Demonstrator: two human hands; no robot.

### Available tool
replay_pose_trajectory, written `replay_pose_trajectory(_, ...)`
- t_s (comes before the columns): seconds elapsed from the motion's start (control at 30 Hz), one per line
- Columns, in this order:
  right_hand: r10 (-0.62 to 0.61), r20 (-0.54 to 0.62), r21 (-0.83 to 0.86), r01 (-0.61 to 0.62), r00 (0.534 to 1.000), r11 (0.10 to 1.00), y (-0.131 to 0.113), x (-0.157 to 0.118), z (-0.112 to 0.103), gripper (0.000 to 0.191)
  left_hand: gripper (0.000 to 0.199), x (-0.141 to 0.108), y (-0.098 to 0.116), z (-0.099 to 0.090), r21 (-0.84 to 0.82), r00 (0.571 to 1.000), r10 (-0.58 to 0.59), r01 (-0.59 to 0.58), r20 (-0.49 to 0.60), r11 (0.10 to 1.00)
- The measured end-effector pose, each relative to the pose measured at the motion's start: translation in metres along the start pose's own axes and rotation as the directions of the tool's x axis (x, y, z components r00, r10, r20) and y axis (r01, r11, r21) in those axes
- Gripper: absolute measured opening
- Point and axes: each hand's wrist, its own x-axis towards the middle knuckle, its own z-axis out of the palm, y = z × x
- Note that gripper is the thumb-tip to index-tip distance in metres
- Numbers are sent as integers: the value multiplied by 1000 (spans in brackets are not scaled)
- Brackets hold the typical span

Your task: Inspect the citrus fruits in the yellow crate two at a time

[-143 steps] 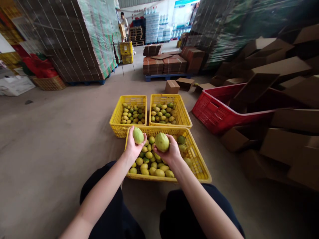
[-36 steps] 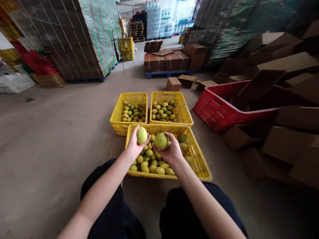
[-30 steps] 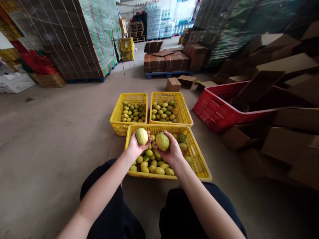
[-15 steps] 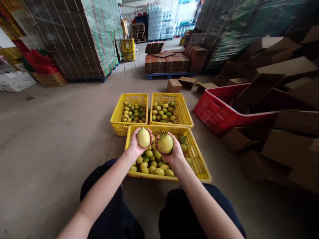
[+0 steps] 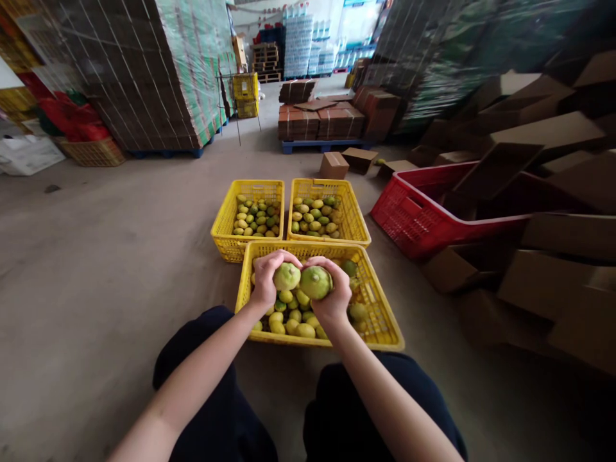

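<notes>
I see left hand [image 5: 266, 282] gripping one knobbed green fruit [image 5: 287, 277], right hand [image 5: 339, 292] one larger fruit [image 5: 316, 283], both over latticed plastic near crate [image 5: 378, 308]. Far left crate [image 5: 228, 248], far right crate [image 5: 355, 221]: three counted.

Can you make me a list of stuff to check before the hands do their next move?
1. Left hand has a grip: ok, it curls around the left fruit.
2. Right hand has a grip: ok, it curls around the right fruit.
3. Held fruits not bumping: cannot tell, they look very close.
4. Near yellow crate standing flat under the hands: ok.
5. Back left crate and back right crate easy to see into: ok, fruit shows in both.
6. Held fruits good inside: cannot tell, only skins show.
</notes>
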Motion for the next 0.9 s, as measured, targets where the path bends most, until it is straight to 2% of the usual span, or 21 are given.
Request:
replay_pose_trajectory(0.03,-37,-2,-27,37,999,999,-2,-2,0,20,36,-2,2,0,38,999,44,-45,12,998)
replay_pose_trajectory(0.1,14,-48,-16,-15,999,1000,-6,-7,1,22,35,-6,4,0,72,998,63,-64,14,995)
replay_pose_trajectory(0.2,246,-118,117,-233,962,966,-13,-9,2,25,30,-10,6,-1,37,1000,-16,16,-16,999)
replay_pose_trajectory(0.3,355,-148,191,-325,923,926,-15,-9,1,27,27,-11,6,-3,-42,991,-133,131,-35,990)
replay_pose_trajectory(0.4,360,-177,182,-329,916,926,-14,-8,-1,30,28,-11,5,-4,-62,984,-177,175,-22,983)
replay_pose_trajectory(0.53,336,-155,194,-305,929,933,-10,-6,-4,31,29,-11,5,-6,1,995,-78,78,61,997)
replay_pose_trajectory(0.63,199,-74,139,-187,977,972,-5,-5,-6,31,26,-11,5,-7,-1,995,-50,50,85,999)
replay_pose_trajectory(0.73,102,-19,68,-100,995,993,-6,-6,-6,31,22,-12,5,-8,-59,994,-96,99,59,993)
replay_pose_trajectory(0.9,172,-105,88,-163,980,983,-13,-7,-1,32,22,-11,9,-3,-89,988,-157,157,5,984)
